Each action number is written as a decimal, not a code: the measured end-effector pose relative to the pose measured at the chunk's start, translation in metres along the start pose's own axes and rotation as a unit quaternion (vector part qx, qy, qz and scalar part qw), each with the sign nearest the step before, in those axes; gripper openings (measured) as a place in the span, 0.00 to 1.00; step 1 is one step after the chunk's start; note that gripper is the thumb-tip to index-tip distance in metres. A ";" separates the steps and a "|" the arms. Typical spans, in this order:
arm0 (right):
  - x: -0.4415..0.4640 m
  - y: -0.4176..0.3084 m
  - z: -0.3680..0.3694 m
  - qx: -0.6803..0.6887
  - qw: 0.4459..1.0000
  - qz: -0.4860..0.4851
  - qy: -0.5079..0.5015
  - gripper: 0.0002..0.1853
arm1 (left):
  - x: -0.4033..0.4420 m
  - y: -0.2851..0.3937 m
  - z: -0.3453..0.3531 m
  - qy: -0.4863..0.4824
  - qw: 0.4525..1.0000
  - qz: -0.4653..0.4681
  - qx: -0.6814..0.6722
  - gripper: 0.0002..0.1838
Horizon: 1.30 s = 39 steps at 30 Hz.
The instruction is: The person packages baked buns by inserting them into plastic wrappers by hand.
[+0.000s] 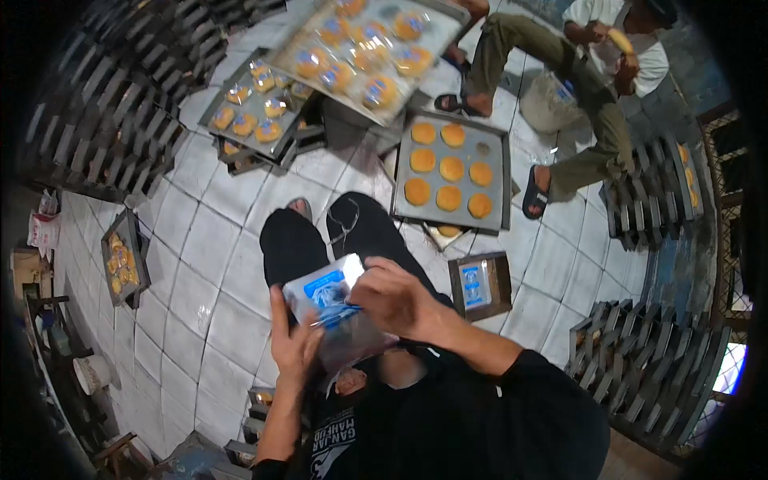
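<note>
A stack of clear plastic bags with blue print [326, 290] lies over my lap, between my two hands. My left hand [294, 340] has its fingers apart along the left edge of the bags, the thumb side blurred over them. At the upper right corner of the bags, my right hand [392, 300] is closed in a pinch, its fingertips blurred; what they grip is hidden. Beyond my knees, a tray of unwrapped round buns [450, 168] rests on the right, and a tray of wrapped buns [364, 52] sits higher up.
Another tray of wrapped buns [252, 112] is at the upper left. A small box with printed bags [480, 286] stands right of my lap. Stacked dark trays [96, 88] line the left and right. A seated person [612, 48] holds something yellowish at the upper right.
</note>
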State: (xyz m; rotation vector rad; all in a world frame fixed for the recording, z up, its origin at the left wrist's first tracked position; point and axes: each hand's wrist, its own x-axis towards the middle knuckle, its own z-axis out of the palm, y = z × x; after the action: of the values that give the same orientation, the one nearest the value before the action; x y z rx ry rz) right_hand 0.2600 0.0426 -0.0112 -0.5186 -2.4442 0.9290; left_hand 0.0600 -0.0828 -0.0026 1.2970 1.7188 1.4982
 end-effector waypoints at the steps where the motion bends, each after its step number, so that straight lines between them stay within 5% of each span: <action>1: 0.012 -0.011 -0.018 -0.006 0.999 0.031 0.012 0.23 | 0.001 -0.012 -0.009 -0.059 0.995 -0.079 -0.014 0.16; 3: 0.019 0.016 -0.039 0.169 0.985 0.012 -0.011 0.20 | 0.004 -0.035 -0.028 -0.178 0.955 -0.237 -0.012 0.13; 4: 0.025 0.041 -0.047 0.285 0.958 0.010 -0.031 0.19 | 0.018 -0.027 -0.032 -0.279 0.929 -0.235 0.053 0.11; 7: 0.025 0.179 -0.038 0.617 0.739 0.270 0.031 0.27 | 0.075 -0.013 -0.012 -0.089 0.938 -0.280 -0.185 0.06; 8: 0.014 0.249 -0.009 0.530 0.747 0.368 0.159 0.20 | 0.093 -0.025 -0.008 -0.030 0.943 -0.259 -0.209 0.07; 9: -0.009 0.330 0.021 0.169 0.882 0.404 0.176 0.17 | 0.110 -0.030 0.002 -0.003 0.942 -0.261 -0.211 0.08; 10: -0.015 0.352 0.020 -0.081 0.851 0.514 0.072 0.19 | 0.125 -0.035 0.010 0.028 0.942 -0.259 -0.212 0.11; 14: -0.056 0.479 0.059 -0.003 0.851 0.520 0.079 0.23 | 0.140 -0.057 0.022 0.012 0.939 -0.282 -0.195 0.15; 18: -0.073 0.542 0.106 -0.168 0.806 0.553 0.129 0.25 | 0.139 -0.058 0.029 0.026 0.955 -0.265 -0.127 0.17; 22: 0.001 0.446 0.055 -0.129 0.748 0.649 -0.049 0.31 | 0.144 -0.058 0.031 0.030 0.953 -0.274 -0.127 0.19; 26: -0.066 0.457 0.120 -0.093 0.875 0.470 0.070 0.36 | 0.153 -0.055 0.032 0.040 0.934 -0.307 -0.179 0.17; 28: -0.043 0.424 0.089 -0.015 0.820 0.567 0.075 0.33 | 0.154 -0.059 0.025 0.025 0.918 -0.319 -0.236 0.18; 30: -0.020 0.399 0.067 0.253 0.788 0.506 0.241 0.29 | 0.154 -0.056 0.018 0.034 0.900 -0.322 -0.293 0.16; 32: 0.035 0.293 0.002 0.463 0.696 0.474 0.278 0.27 | 0.159 -0.047 0.018 0.062 0.889 -0.321 -0.322 0.15; 34: 0.071 0.193 -0.041 0.580 0.679 0.365 0.263 0.30 | 0.171 -0.050 0.009 0.082 0.866 -0.321 -0.376 0.12; 38: 0.096 0.034 -0.064 0.330 0.898 0.248 0.154 0.28 | 0.188 -0.074 0.006 0.143 0.819 -0.335 -0.443 0.11; 39: 0.095 0.020 -0.050 0.201 0.960 0.096 0.172 0.28 | 0.191 -0.076 0.012 0.143 0.811 -0.339 -0.455 0.10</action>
State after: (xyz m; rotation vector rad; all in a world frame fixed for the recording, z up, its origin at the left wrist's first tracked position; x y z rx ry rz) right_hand 0.2135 0.1294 0.0359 -0.7080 -1.8552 1.2596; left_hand -0.0333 0.0970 -0.0391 -0.0555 1.1042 1.7181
